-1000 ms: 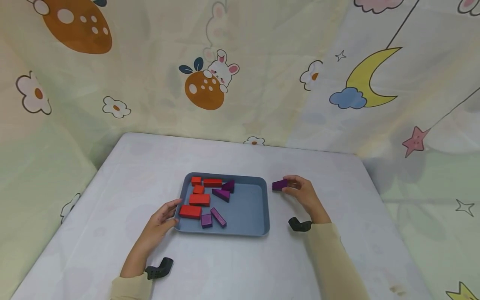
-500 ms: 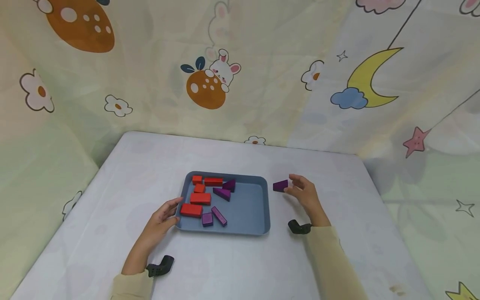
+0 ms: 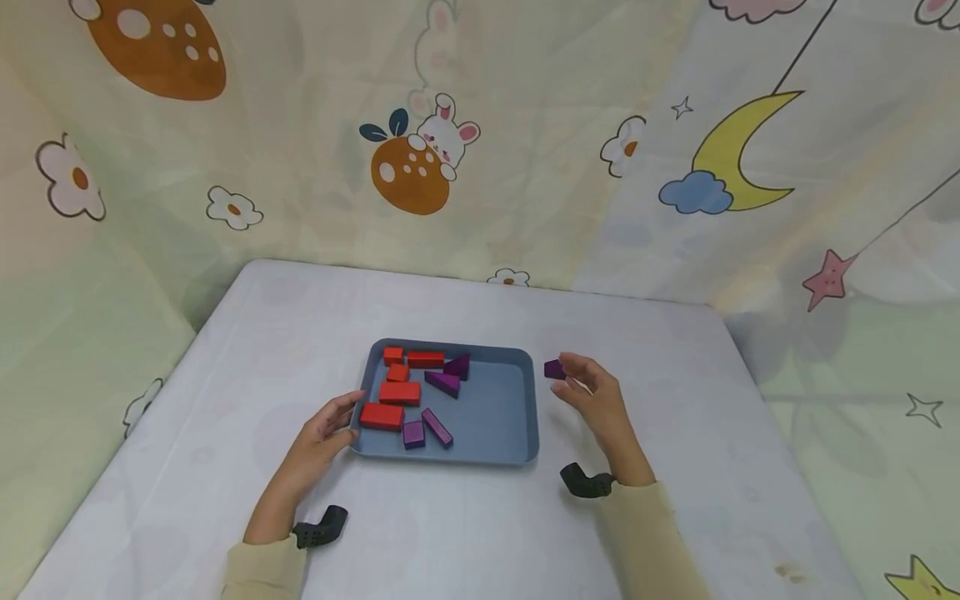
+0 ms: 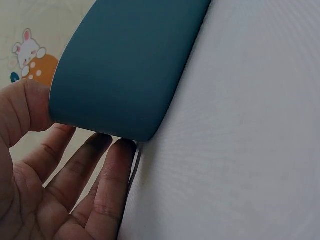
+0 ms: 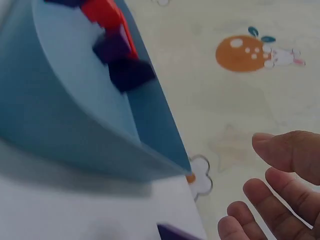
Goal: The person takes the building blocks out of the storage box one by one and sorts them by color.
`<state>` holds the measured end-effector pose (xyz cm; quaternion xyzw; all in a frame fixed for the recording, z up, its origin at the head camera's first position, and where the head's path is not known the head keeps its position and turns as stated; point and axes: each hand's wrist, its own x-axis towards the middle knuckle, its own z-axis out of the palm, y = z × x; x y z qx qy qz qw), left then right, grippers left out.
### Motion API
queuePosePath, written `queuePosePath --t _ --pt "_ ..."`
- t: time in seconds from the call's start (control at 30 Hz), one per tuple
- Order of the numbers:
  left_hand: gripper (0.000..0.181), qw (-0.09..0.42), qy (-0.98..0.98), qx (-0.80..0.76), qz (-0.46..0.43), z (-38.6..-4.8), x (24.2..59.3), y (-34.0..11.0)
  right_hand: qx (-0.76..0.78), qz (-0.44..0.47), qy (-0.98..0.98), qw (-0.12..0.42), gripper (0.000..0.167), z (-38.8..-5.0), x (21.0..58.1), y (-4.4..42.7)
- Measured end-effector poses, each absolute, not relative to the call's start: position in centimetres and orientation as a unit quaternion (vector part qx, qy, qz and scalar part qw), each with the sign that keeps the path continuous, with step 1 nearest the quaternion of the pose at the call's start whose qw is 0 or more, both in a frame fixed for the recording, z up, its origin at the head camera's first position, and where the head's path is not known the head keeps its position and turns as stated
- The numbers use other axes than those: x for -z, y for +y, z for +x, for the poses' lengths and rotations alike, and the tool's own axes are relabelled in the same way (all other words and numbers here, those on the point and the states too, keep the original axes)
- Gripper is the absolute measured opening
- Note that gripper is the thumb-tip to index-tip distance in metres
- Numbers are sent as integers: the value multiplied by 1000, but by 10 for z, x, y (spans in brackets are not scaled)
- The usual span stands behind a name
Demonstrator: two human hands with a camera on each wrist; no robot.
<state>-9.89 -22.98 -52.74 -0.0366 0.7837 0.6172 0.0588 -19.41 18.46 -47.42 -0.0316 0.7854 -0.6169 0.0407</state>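
My left hand (image 3: 322, 433) rests against the left wall of a blue-grey tray (image 3: 487, 454), fingers relaxed. In the left wrist view, its fingertips (image 4: 120, 150) touch the outside of the tray wall (image 4: 120, 65). On the table right of the tray lies a purple block (image 3: 553, 369), partly hidden behind my right hand (image 3: 600, 404). That hand's fingers are apart, with nothing between them; the right wrist view shows only a corner of the purple block (image 5: 175, 233), away from the fingers.
In the tray's left half lie several red blocks (image 3: 400, 393) and several purple pieces, among them a wedge (image 3: 442, 383), a small block (image 3: 413, 434) and a narrow bar (image 3: 437, 427). A patterned cloth (image 3: 540, 167) hangs behind the white table (image 3: 450, 533).
My right hand has let go of the purple block, which stays right of the tray. The hand has since shifted slightly left and nearer. My left hand keeps its place at the tray.
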Motion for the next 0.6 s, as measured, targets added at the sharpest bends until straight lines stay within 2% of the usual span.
queuePosePath --t 0.6 --pt "61 60 790 -608 -41 -99 528 -230 621 -156 756 135 45 -157 493 97"
